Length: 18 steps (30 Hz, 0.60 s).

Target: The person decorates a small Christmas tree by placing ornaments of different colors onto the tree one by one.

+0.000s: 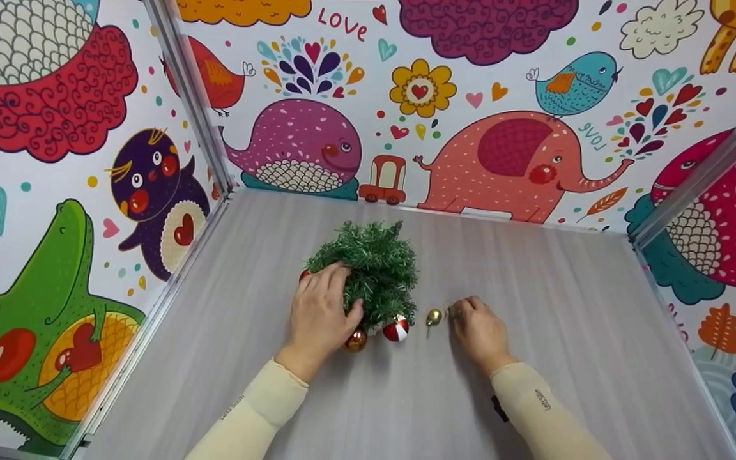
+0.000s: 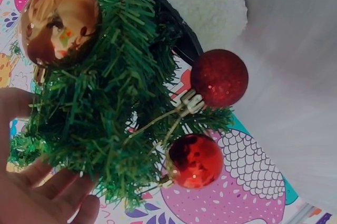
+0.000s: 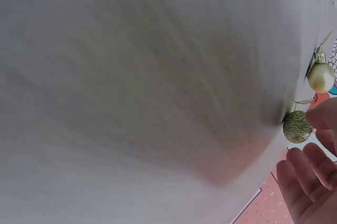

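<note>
Landmark: small green tree, mid-table. Step, judged: picking up gold glitter bauble, right of tree. Right hand: thumb and forefinger nearly closed, pinching bauble's side; other fingers loosely curled. Left hand: half open, loosely round tree's branches. Next move likely calls for bauble's loop brought to branch, tree steadied. Container: possible pot, black rim at tree's foot; contents cannot tell.

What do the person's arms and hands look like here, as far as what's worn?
Both sleeves are long and pale cream, with small dark lettering on each. A dark item shows beside the right wrist. The left hand and right hand are ungloved.
</note>
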Available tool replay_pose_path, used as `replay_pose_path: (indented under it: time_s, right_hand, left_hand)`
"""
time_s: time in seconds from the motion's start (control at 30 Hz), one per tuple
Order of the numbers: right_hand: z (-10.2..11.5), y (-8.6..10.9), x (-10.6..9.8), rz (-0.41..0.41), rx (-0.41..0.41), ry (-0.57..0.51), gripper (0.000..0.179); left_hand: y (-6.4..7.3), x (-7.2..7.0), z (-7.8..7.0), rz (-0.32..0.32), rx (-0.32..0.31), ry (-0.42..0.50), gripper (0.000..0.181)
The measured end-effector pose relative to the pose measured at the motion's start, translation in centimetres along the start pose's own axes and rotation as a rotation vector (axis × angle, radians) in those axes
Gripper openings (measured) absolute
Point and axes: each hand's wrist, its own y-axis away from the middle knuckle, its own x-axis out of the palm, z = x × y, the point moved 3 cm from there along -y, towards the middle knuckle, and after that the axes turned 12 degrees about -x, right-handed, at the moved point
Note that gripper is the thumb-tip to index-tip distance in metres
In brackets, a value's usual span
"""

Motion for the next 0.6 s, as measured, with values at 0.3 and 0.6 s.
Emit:
replay_pose_path:
  time_s: [0.3, 0.6]
  right_hand:
    - [-0.1, -0.2, 0.18, 0.009, -0.004, -0.007, 0.011]
    - [0.21, -0.55, 0.23, 0.03, -0.013, 0.008, 0.008]
  left_hand:
    - [0.1, 0.12, -0.08, 0.0, 0.031, -0.023, 0.024]
    - [0.0, 0.02, 0.09, 0.002, 0.014, 0.003, 0.018]
